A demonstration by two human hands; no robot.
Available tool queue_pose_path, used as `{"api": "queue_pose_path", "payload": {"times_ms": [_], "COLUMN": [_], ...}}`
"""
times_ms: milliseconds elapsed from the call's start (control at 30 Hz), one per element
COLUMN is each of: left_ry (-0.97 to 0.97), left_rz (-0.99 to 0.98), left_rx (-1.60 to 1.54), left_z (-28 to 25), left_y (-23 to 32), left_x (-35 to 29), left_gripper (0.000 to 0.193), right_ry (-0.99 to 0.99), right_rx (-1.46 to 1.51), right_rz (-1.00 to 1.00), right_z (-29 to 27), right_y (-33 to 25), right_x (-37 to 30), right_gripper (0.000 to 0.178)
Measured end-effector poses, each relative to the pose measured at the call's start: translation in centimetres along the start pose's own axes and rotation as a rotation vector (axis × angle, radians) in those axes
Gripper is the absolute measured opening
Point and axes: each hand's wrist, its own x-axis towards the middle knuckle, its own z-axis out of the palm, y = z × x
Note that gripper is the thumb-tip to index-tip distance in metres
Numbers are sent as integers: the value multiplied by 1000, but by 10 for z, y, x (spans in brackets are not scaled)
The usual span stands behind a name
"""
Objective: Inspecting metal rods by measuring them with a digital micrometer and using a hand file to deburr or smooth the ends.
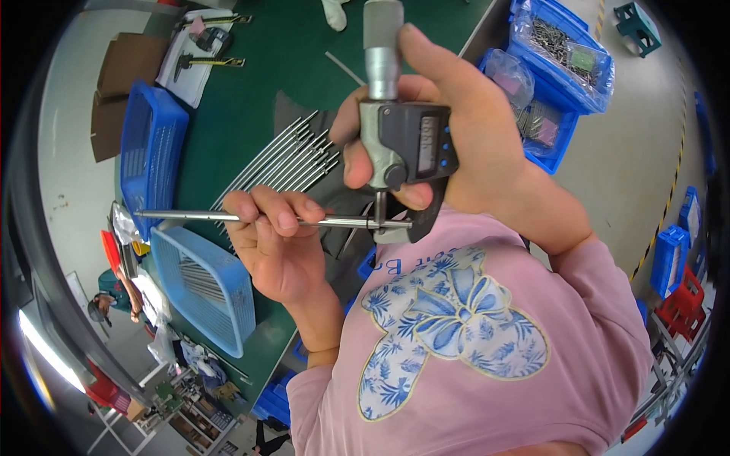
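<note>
My right hand (479, 114) is wrapped round a digital micrometer (411, 140) with a grey frame, a small display and a silver thimble at its top. A thin shiny metal rod (346, 221) is pinched between the thumb and fingers of my left hand (277, 235). One end of the rod lies between the micrometer's spindle and anvil; whether the faces touch it I cannot make out. The other end points out to the left. Just beyond my left hand, several similar metal rods (277, 159) lie side by side on a dark cloth on the green table (281, 49).
A blue basket (154, 144) stands at the left, with a light blue basket (243, 300) holding rods nearer. Calipers (213, 61) rest on white paper at the far left. Blue bins (566, 57) with bagged metal parts sit at the right. A green stool (637, 29) stands on the floor.
</note>
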Motion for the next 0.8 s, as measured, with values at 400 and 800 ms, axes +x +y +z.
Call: {"api": "queue_pose_path", "payload": {"times_ms": [400,800], "left_ry": [-39,-27], "left_rz": [0,3], "left_rx": [-21,-56], "left_z": [4,2], "left_y": [-2,-1], "left_x": [1,0], "left_gripper": [14,16], "right_ry": [45,-16], "right_rx": [16,39], "right_rz": [-19,20], "right_z": [0,-4], "right_y": [-2,2], "right_x": [-3,0], "right_gripper": [64,59]}}
